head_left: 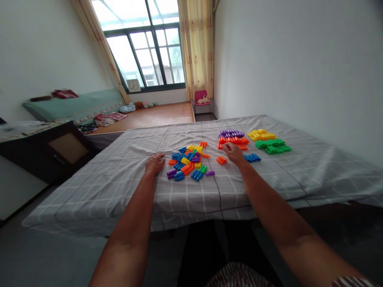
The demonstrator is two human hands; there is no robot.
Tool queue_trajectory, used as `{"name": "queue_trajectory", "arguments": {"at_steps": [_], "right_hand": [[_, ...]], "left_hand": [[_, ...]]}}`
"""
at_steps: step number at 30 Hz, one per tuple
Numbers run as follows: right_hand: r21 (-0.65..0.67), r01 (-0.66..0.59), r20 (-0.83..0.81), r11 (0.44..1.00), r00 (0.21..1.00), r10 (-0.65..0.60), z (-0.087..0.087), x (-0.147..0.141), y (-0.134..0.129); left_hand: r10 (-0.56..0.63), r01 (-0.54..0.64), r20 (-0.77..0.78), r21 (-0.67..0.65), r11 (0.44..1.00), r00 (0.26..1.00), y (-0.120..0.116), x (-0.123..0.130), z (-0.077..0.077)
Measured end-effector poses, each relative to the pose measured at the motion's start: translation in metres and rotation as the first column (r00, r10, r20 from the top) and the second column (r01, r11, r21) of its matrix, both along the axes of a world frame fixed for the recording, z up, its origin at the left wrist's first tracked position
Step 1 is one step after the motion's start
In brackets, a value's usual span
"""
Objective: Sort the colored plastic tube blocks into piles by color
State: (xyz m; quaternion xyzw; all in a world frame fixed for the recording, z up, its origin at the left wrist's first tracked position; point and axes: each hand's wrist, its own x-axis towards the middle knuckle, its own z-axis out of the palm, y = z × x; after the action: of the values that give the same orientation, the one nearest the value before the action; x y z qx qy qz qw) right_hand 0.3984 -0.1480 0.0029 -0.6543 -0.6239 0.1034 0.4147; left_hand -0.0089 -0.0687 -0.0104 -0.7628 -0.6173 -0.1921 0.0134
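Observation:
My left hand (155,163) rests on the grey checked cloth, fingers loosely stretched and holding nothing. Just right of it lies a mixed heap of small plastic tube-like pieces (187,158) in blue, orange, yellow, purple and green. My right hand (233,153) has its fingers pinched together at an orange plastic piece (220,146), at the left end of the orange group (235,140); the hand covers part of that group. A few loose orange pieces (222,160) lie left of this hand, and a row of blue pieces (253,157) lies to its right.
Purple pieces (231,133) line up behind the orange group. Farther right are yellow (261,134) and green (273,146) groups. A single purple piece (210,173) lies at the heap's front. Beyond the cloth-covered table (119,191) are a bed (161,111), a pink chair (201,95) and a dark cabinet (32,155).

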Motion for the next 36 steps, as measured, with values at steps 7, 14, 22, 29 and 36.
{"name": "queue_trajectory", "arguments": {"at_steps": [7,14,22,29,36], "right_hand": [[-0.216,-0.424,-0.009,0.879,0.902,0.433,-0.001,0.019,-0.011],[-0.29,-0.473,-0.055,0.832,0.876,0.48,0.004,0.018,-0.013],[-0.012,0.068,-0.035,0.998,0.997,-0.068,0.028,0.089,0.01],[-0.031,0.162,0.048,0.986,0.986,-0.161,0.005,0.129,0.014],[-0.051,0.12,0.233,0.992,0.967,-0.104,-0.004,0.133,0.015]], "left_hand": [[-0.019,0.019,0.021,0.002,1.0,1.0,0.002,-0.001,-0.001],[0.007,-0.007,0.034,-0.002,1.0,0.999,0.005,-0.003,-0.003],[0.01,-0.01,0.035,-0.003,1.0,0.999,0.008,-0.004,-0.004],[0.009,-0.008,0.034,-0.005,1.0,0.999,0.005,-0.004,-0.002],[-0.012,0.012,0.01,0.004,1.0,1.0,0.004,-0.003,0.0]]}}
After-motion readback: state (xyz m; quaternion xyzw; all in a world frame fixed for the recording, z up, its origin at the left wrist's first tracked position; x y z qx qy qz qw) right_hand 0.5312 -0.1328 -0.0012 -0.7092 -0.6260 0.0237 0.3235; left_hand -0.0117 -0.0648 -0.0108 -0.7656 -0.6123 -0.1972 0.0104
